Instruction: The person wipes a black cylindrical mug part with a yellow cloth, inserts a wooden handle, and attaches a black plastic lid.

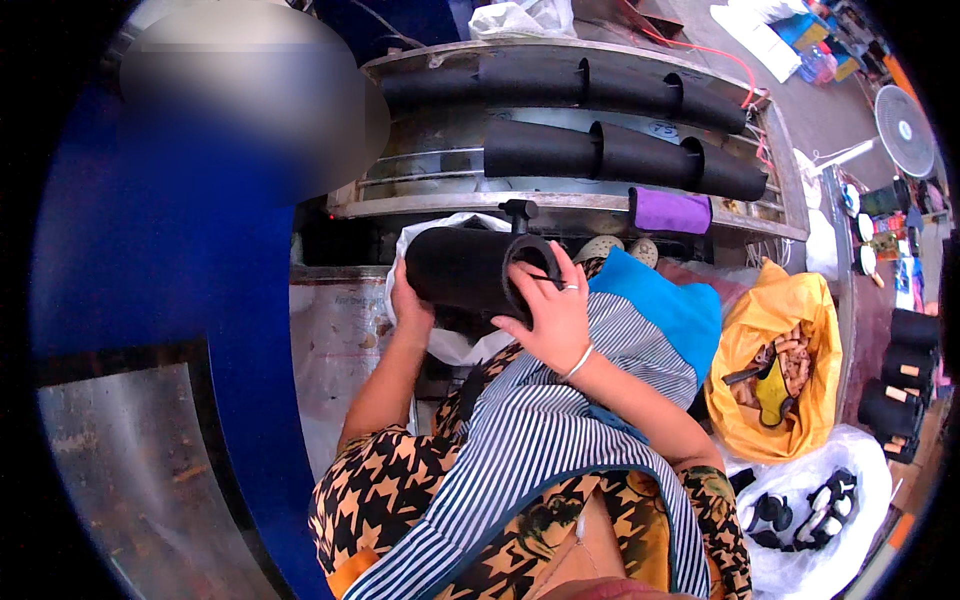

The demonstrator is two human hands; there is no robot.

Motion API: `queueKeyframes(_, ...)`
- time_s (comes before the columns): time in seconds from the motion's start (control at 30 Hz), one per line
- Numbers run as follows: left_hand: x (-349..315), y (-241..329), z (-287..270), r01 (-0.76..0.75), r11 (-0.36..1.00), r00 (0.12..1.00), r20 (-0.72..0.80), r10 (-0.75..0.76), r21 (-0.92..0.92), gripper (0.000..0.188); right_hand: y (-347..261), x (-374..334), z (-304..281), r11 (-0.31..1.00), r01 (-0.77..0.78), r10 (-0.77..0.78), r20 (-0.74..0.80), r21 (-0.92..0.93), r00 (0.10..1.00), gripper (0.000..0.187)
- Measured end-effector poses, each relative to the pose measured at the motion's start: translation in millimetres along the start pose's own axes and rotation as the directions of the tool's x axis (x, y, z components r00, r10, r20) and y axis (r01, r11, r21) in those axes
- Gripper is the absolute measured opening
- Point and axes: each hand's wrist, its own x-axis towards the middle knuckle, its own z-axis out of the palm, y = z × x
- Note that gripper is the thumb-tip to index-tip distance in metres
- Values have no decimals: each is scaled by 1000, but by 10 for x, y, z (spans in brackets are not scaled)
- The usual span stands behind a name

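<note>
Tube [470,268] held between both hands, in front of a rack [600,200] carrying further tubes [620,150]; bag of parts [775,365] to the right, second bag [815,505] before it.

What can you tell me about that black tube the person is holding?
The black tube is a thick, matte, hollow cylinder, foam or rubber by its look. It lies nearly level in front of the person, its open round end with a thick rim facing right. The left hand cups its far end from below; the right hand grips the rim of the open end. Behind it lies a white bag. Similar black tubes rest on the metal rack above.
</note>
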Motion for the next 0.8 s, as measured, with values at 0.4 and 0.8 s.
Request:
queueKeyframes(0.4, -55, -440, -460, 221, 958, 973, -20, -229, -184, 50, -278, 140, 5, 985, 173, -160, 257, -29, 953, 69)
queueKeyframes(0.8, -431, 192, 3, 53, 999, 950, 308, -49, -5, 48, -183, 571, 86, 947, -206, 241, -122, 246, 963, 49)
